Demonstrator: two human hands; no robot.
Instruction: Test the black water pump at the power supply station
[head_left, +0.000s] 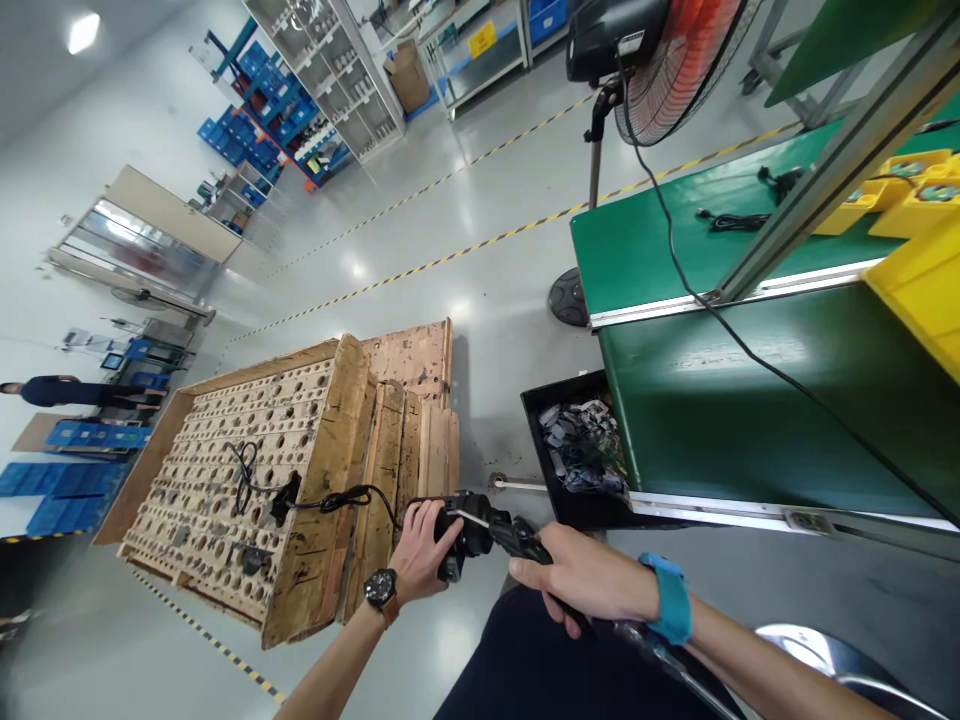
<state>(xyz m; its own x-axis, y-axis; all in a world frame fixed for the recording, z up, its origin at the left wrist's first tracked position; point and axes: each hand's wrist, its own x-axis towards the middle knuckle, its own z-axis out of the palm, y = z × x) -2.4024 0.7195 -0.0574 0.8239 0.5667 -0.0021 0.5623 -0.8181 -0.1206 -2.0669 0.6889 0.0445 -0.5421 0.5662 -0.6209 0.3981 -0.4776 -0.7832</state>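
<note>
My left hand (421,552), with a watch on its wrist, is closed on a black device (471,538) whose exact kind I cannot make out. A black cable (352,497) runs from near this device to a plug-like end (285,498) over the wooden crate. My right hand (581,572), with a blue wristband, is wrapped round a black hand tool (517,540) that has a grip. The tool's front end reaches the device, but contact is unclear. Below the right hand, a dark hose-like length (664,655) trails toward the bottom edge.
On my left stands a wooden crate (356,450) with a perforated board inside. A black bin (540,440) full of scrap-like pieces sits beside the green workbench (720,400). A fan (667,75) stands beyond, its cord crossing the bench. Yellow trays (926,285) are at right.
</note>
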